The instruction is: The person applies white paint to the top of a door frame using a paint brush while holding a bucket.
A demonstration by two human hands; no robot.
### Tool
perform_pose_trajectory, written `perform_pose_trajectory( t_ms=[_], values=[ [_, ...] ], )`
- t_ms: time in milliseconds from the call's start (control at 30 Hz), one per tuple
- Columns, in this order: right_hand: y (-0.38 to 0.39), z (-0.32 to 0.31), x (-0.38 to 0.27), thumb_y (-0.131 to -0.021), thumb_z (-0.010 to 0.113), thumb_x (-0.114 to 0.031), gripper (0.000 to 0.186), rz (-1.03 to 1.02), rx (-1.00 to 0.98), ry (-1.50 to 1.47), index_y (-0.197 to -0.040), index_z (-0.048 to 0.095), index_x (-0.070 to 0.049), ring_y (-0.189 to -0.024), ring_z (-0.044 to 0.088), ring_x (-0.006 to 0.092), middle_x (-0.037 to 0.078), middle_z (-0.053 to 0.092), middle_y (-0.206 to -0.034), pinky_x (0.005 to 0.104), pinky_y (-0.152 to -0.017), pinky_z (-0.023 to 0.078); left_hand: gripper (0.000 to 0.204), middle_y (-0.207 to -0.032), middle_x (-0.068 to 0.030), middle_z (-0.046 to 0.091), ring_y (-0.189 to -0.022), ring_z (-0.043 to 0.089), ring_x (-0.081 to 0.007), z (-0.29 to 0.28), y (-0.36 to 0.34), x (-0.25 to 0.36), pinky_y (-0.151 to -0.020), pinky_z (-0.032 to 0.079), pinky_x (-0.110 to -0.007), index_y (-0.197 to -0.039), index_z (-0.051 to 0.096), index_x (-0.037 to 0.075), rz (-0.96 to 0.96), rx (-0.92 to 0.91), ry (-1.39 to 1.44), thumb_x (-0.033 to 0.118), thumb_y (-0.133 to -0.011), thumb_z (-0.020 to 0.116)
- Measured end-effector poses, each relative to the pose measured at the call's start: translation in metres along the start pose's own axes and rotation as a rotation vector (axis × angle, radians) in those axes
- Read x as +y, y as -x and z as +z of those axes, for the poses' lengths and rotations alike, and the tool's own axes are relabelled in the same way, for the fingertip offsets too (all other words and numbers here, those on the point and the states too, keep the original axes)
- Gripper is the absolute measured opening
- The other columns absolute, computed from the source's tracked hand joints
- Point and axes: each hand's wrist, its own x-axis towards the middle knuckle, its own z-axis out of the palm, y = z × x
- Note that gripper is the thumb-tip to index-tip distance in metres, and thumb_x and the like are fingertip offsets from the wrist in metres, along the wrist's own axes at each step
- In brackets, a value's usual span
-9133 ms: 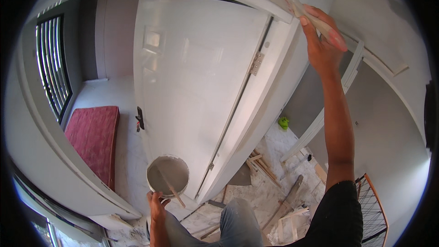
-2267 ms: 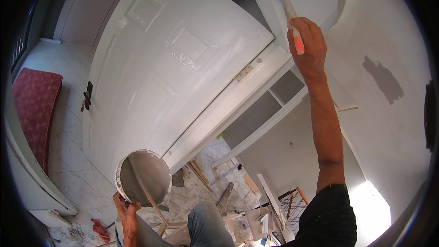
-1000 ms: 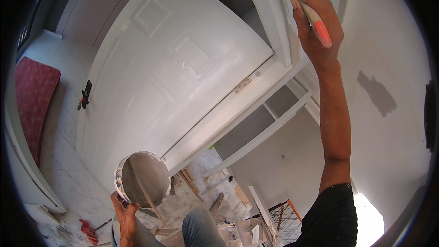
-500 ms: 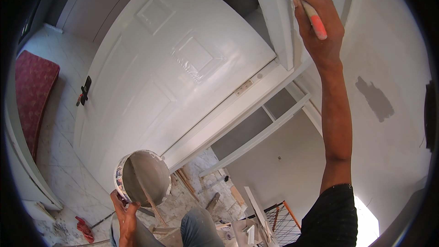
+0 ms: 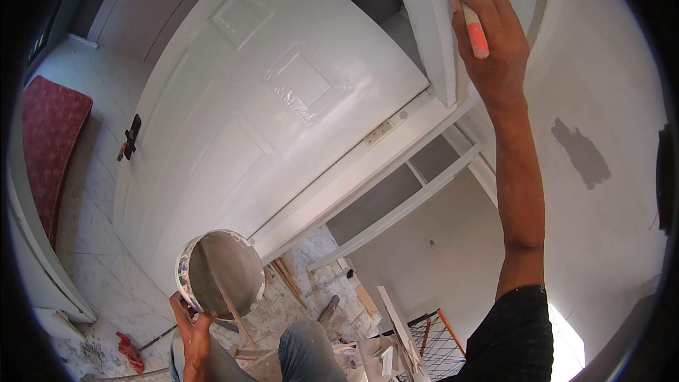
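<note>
Here, a white panelled door [image 5: 233,120] stands beyond the left hand [image 5: 192,322] and to the left of the right hand [image 5: 495,46]. A pale, scraped-looking wall [image 5: 594,92] spreads to the right of the right hand, and a marbled whitish floor [image 5: 95,240] shows left of the left hand. The long white door frame [image 5: 353,170] slants between the 2 hands. A flat dark-red patterned mattress [image 5: 53,148] lies beyond and left of the left hand. The round pale bucket with a multicoloured outer side [image 5: 184,276] sits directly beyond the left hand, which grips its near edge; its inside is coated grey. A thin brown stick [image 5: 230,304] leans in it, its near end jutting out to the right of the left hand. The right hand, raised, is closed around a slim pale-handled tool with an orange-red butt [image 5: 478,39]; its far end is out of view. A ragged dark-grey patch [image 5: 581,154] marks the wall right of the right hand. Smaller still, a crumpled red cloth [image 5: 130,354] lies left of the left hand.
</note>
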Motion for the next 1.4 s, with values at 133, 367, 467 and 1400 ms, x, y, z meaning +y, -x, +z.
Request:
perform_pose_trajectory(
  t_ms=[133,367,467,1400],
  values=[
    [0.007,0.004,0.002,-0.083,0.077,-0.002,0.028,0.014,-0.020,0.038,-0.109,0.068,-0.007,-0.088,0.069,0.0287,0.012,0.069,-0.102,0.0349,-0.075,0.057,0.074,-0.113,-0.0131,0.052,-0.102,0.051,-0.0219,0.002,0.003,0.006,-0.089,0.045,-0.037,-0.131,0.039,0.001,-0.008,0.007,0.019,0.023,-0.068,0.070],
    [0.013,0.002,0.001,-0.082,0.077,-0.001,0.030,0.023,-0.042,0.051,-0.110,0.068,-0.007,-0.088,0.069,0.0291,0.012,0.069,-0.101,0.0346,-0.075,0.058,0.075,-0.115,-0.0136,0.052,-0.106,0.051,-0.0230,-0.003,0.001,-0.002,-0.092,0.045,-0.038,-0.133,0.038,0.001,-0.038,-0.004,0.005,0.022,-0.067,0.069],
    [0.016,0.001,-0.002,-0.081,0.077,-0.001,0.030,0.046,-0.062,0.052,-0.109,0.067,-0.007,-0.088,0.069,0.0291,0.012,0.069,-0.101,0.0346,-0.075,0.058,0.076,-0.117,-0.0137,0.052,-0.108,0.050,-0.0238,-0.004,0.000,-0.006,-0.097,0.042,-0.039,-0.133,0.038,0.001,-0.017,0.002,-0.026,0.021,-0.067,0.069],
    [0.063,0.004,0.003,-0.069,0.082,-0.002,0.049,0.161,-0.134,0.053,-0.113,0.064,-0.015,-0.084,0.064,0.0265,0.007,0.064,-0.102,0.0356,-0.071,0.055,0.076,-0.116,-0.0136,0.052,-0.109,0.050,-0.0237,-0.005,-0.001,-0.010,-0.095,0.042,-0.036,-0.133,0.038,0.000,-0.005,-0.003,0.005,0.019,-0.066,0.067]
  ],
)
